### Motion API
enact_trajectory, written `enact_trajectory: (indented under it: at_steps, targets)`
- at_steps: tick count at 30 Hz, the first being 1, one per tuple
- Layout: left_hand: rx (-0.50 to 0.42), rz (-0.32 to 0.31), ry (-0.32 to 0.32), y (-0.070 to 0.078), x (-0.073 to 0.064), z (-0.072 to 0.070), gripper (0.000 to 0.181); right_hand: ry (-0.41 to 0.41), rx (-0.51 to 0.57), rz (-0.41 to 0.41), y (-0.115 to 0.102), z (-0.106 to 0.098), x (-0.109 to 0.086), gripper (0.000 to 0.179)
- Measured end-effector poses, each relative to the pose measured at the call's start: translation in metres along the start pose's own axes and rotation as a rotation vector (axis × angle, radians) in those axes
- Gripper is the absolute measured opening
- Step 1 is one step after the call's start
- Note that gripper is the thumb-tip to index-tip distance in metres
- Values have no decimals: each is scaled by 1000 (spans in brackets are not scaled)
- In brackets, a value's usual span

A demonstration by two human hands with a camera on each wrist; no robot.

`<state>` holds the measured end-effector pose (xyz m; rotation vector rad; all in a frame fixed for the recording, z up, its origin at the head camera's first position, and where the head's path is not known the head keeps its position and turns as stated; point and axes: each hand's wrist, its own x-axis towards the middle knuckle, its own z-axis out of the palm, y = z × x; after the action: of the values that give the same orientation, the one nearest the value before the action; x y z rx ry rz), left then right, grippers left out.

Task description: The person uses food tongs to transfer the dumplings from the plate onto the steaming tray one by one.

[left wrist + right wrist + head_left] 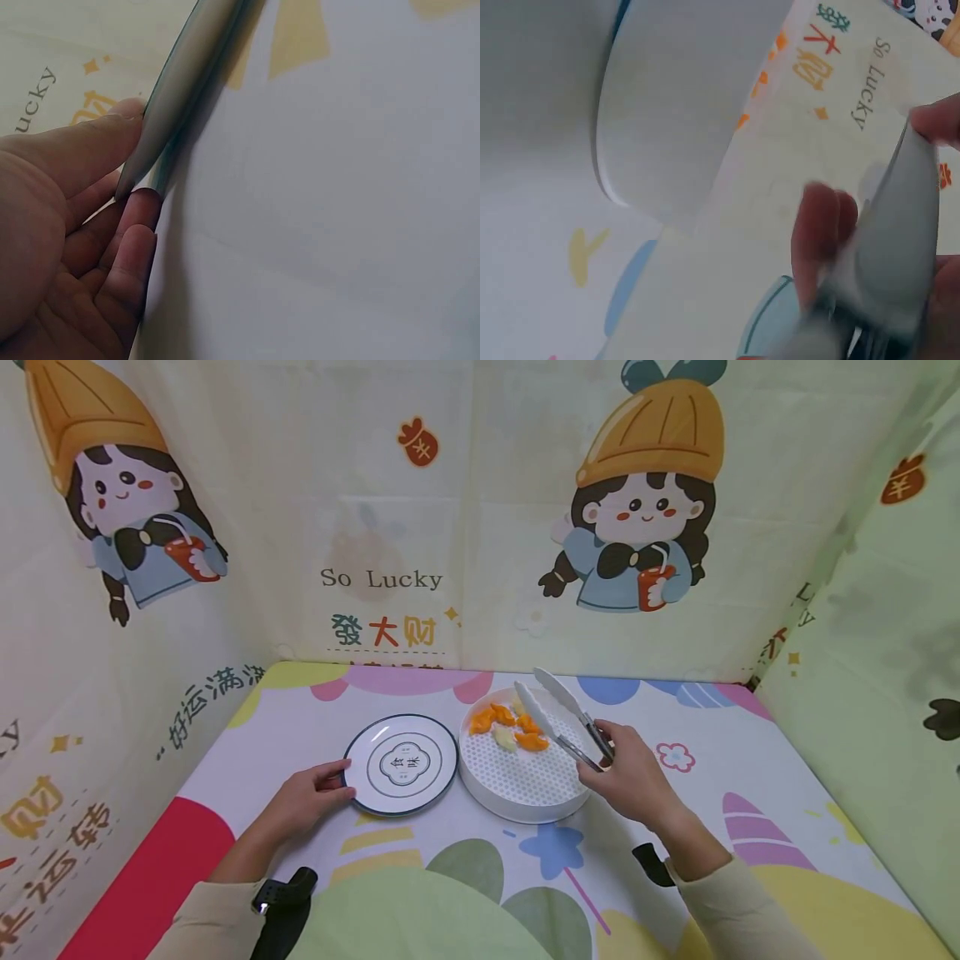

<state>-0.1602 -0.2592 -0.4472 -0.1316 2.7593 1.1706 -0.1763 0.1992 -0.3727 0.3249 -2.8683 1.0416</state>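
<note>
My left hand [303, 802] pinches the near-left rim of a white, dark-rimmed plate [431, 756]. In the left wrist view its thumb lies over the plate edge [176, 82], with fingers beneath. My right hand [633, 777] holds metal tongs [564, 695] with pale tips over a round white perforated tray [517, 789]. Their two arms stand apart, tips toward the back, nothing visible between them. On the tray lie several orange food pieces [531, 742] and pale pieces [504, 739], their kind unclear. The right wrist view shows the tray's side wall [667, 97] and the blurred tongs [896, 240].
Plate and tray stand side by side on a table with a colourful printed cloth [390, 910]. Behind the table hangs a printed curtain [495, 527], and more fabric [885, 652] closes off the right side. A black strap [288, 902] sits on the left wrist.
</note>
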Motion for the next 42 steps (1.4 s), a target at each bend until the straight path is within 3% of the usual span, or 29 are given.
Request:
enact_trajectory:
  at_steps: [5, 10, 16, 28, 42]
  targets:
    - [-11, 5, 3, -1, 1, 1, 69, -24, 25, 2, -5, 12, -3, 81]
    - [-13, -4, 2, -1, 1, 0, 69, 48, 23, -115, -11, 29, -11, 72]
    - [-7, -8, 5, -1, 1, 1, 69, 93, 153, -172, -24, 50, -19, 68]
    - [6, 11, 2, -2, 3, 0, 69, 18, 204, -218, -56, 83, -27, 66]
    - [22, 17, 0, -1, 1, -2, 69, -136, 65, -286, -82, 114, -31, 73]
